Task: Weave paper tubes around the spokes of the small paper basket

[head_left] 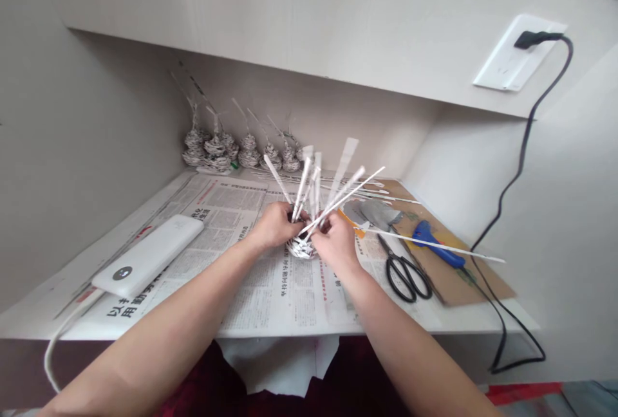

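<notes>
A small round piece woven from rolled newspaper strips (302, 250) sits on the newspaper-covered table in front of me. Several paper strips (302, 186) stand up from it and fan outward. My left hand (279, 225) is closed on its left side, thumb at the rim. On the other side my right hand (337, 240) has its fingers bent and pinched at the rim, where the strips come out. One long, thin paper strip (434, 243) stretches from near the right hand towards the right. The fingertips of both hands are partly hidden among the strips.
Black-handled scissors (408, 278) and a blue glue gun (437, 246) on cardboard (463, 291) lie at the right. A black cord (524, 147) hangs from the wall socket. A white power bank (154, 256) is at the left; woven gourd shapes (248, 152) line the back.
</notes>
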Demonstrator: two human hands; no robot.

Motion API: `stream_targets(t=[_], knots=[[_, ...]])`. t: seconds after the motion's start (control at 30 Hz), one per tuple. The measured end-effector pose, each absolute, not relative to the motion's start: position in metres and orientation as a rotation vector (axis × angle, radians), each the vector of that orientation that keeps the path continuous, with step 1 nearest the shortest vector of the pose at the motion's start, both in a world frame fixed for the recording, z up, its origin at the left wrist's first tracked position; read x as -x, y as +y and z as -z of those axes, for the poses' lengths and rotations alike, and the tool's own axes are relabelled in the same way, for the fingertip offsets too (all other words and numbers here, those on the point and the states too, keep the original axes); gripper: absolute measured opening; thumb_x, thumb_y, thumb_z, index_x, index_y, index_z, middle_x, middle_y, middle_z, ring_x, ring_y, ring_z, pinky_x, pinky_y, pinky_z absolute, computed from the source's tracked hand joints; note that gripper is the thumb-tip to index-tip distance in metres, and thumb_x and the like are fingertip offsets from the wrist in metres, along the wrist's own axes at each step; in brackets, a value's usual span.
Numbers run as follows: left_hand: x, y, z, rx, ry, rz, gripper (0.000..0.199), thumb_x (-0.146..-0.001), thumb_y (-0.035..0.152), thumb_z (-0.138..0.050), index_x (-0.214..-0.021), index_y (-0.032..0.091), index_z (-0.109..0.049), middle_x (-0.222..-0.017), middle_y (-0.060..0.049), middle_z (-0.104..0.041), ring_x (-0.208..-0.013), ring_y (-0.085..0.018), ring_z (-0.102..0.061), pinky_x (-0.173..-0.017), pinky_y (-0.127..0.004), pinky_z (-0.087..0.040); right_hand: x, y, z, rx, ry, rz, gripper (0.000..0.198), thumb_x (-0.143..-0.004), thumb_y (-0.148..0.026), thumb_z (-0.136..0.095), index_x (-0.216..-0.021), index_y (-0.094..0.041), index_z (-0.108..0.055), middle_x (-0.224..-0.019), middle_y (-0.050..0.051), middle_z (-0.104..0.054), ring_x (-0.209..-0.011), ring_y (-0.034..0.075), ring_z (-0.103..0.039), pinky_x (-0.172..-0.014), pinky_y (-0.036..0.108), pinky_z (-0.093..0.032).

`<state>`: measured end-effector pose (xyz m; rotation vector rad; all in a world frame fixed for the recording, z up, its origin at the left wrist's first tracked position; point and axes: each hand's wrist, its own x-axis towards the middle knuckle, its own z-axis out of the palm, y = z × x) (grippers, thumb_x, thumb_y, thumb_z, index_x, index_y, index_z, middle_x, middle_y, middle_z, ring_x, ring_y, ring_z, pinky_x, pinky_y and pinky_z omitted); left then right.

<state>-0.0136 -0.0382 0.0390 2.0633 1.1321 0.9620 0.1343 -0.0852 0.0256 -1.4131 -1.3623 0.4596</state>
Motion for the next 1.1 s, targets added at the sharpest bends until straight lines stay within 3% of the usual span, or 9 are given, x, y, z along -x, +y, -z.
stream_targets(t=[0.17, 0.37, 0.57, 0.7, 0.9, 1.0, 1.1], knots=[[0.013, -0.036, -0.035, -1.992, 1.120, -0.934, 0.017, -0.066, 0.024, -0.064, -0.079, 0.016, -0.073, -0.074, -0.003, -0.072, -0.068, -0.017, -0.065, -0.062, -0.024, -0.048, -0.140, -0.079, -0.021, 1.271, -0.981, -0.685, 0.020, -0.069, -0.035, -0.063, -0.080, -0.019, -0.060, -0.071, 0.001, -0.066, -0.058, 0.014, -0.057, -0.054, 0.024, -0.043], [0.012, -0.034, -0.029, -1.930, 1.089, -0.947, 0.020, -0.066, 0.026, -0.065, -0.081, 0.014, -0.071, -0.076, -0.004, -0.072, -0.071, -0.019, -0.065, -0.064, -0.025, -0.049, -0.145, -0.078, -0.019, 1.235, -0.845, -0.779, 0.021, -0.068, -0.032, -0.062, -0.084, -0.018, -0.058, -0.061, -0.003, -0.059, -0.046, 0.011, -0.053, -0.038, 0.020, -0.035], [0.012, -0.034, -0.028, -1.945, 1.003, -0.945, 0.018, -0.067, 0.023, -0.063, -0.081, 0.014, -0.070, -0.076, -0.003, -0.071, -0.070, -0.017, -0.064, -0.064, -0.024, -0.048, -0.147, -0.078, -0.016, 1.247, -0.843, -0.860, 0.025, -0.069, -0.036, -0.063, -0.086, -0.019, -0.060, -0.061, -0.003, -0.061, -0.048, 0.012, -0.057, -0.035, 0.018, -0.037], [0.012, -0.034, -0.028, -1.967, 0.988, -0.952, 0.016, -0.067, 0.022, -0.063, -0.079, 0.014, -0.068, -0.074, -0.003, -0.070, -0.067, -0.015, -0.063, -0.062, -0.023, -0.047, -0.147, -0.078, -0.015, 1.244, -0.886, -0.874, 0.030, -0.072, -0.042, -0.062, -0.090, -0.018, -0.064, -0.063, -0.002, -0.063, -0.051, 0.013, -0.059, -0.039, 0.019, -0.042], [0.013, -0.033, -0.028, -1.985, 0.975, -0.950, 0.016, -0.069, 0.022, -0.061, -0.080, 0.014, -0.069, -0.074, -0.002, -0.070, -0.066, -0.014, -0.062, -0.062, -0.022, -0.047, -0.144, -0.087, -0.021, 1.153, -0.923, -0.802, 0.021, -0.072, -0.034, -0.062, -0.084, -0.017, -0.064, -0.073, 0.001, -0.066, -0.058, 0.013, -0.060, -0.045, 0.021, -0.044], [0.013, -0.033, -0.029, -1.980, 0.985, -0.949, 0.016, -0.069, 0.023, -0.062, -0.080, 0.014, -0.069, -0.073, -0.002, -0.070, -0.065, -0.014, -0.062, -0.061, -0.022, -0.046, -0.143, -0.097, -0.029, 1.045, -1.053, -0.684, 0.017, -0.074, -0.026, -0.060, -0.089, -0.018, -0.063, -0.086, 0.003, -0.067, -0.070, 0.015, -0.062, -0.057, 0.024, -0.049], [0.013, -0.034, -0.029, -1.969, 0.984, -0.944, 0.017, -0.069, 0.025, -0.063, -0.080, 0.014, -0.069, -0.073, -0.002, -0.070, -0.065, -0.014, -0.062, -0.060, -0.022, -0.046, -0.145, -0.106, -0.035, 1.020, -1.363, -0.559, 0.030, -0.072, -0.013, -0.054, -0.099, -0.021, -0.063, -0.099, 0.004, -0.067, -0.086, 0.017, -0.063, -0.075, 0.028, -0.050]])
